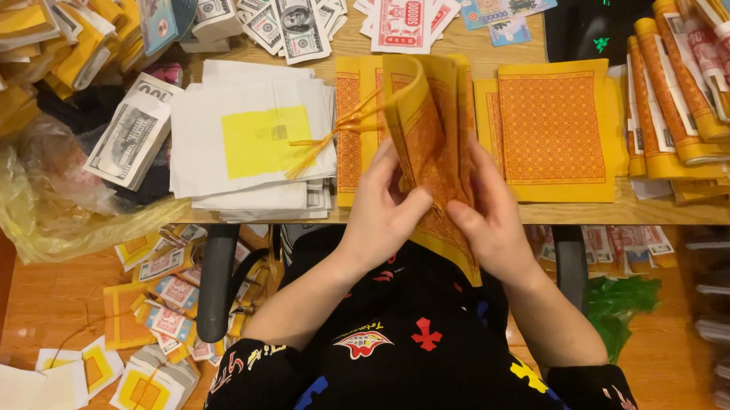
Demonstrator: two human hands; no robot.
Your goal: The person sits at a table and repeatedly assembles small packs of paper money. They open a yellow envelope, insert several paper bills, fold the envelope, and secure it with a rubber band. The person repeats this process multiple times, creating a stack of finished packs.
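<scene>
Left hand (383, 207) and right hand (491, 221) are raised side by side, forearms converging. Fingers (383, 161) curled, thumbs pointing inward.

Yellow-orange sheet stack (432, 143): thin matt paper, printed lattice. White sheet pile (254, 140): matt paper, yellow square. Banknote-style bundle (129, 140): printed paper, slight sheen. Tabletop (623, 212): smooth light wood. Bag (49, 210): crinkled glossy plastic, yellowish. Floor (46, 299): polished wood, probably varnished.

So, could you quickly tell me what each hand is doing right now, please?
Left hand: closed on the stack of yellow-orange patterned paper sheets.
Right hand: closed on the same stack's other side.
</scene>
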